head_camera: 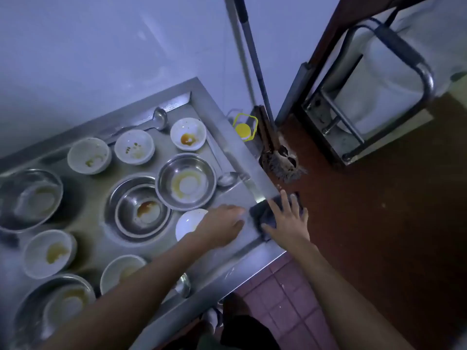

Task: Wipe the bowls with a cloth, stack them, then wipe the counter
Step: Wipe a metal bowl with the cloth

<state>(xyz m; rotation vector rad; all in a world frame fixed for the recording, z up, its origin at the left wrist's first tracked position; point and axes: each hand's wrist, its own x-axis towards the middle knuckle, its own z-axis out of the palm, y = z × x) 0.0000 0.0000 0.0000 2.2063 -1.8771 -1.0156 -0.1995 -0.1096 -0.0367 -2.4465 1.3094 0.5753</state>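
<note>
A dark cloth [264,213] lies on the near right corner of the steel counter [227,152]. My right hand [288,218] rests flat on the cloth with its fingers spread. My left hand [222,224] lies on the counter just left of the cloth, partly over a small white bowl [188,222]; its fingers are blurred. Several dirty bowls stand on the counter, among them a steel bowl [186,181] with yellow residue, a steel bowl [142,210] nested in a larger one, and a white bowl [188,133] with brown sauce.
A ladle [158,120] lies by the back rim and a spoon [226,178] near the right rim. A yellow-lidded container [243,128] and a mop [280,160] stand on the floor at the counter's right. A metal trolley [366,109] stands beyond.
</note>
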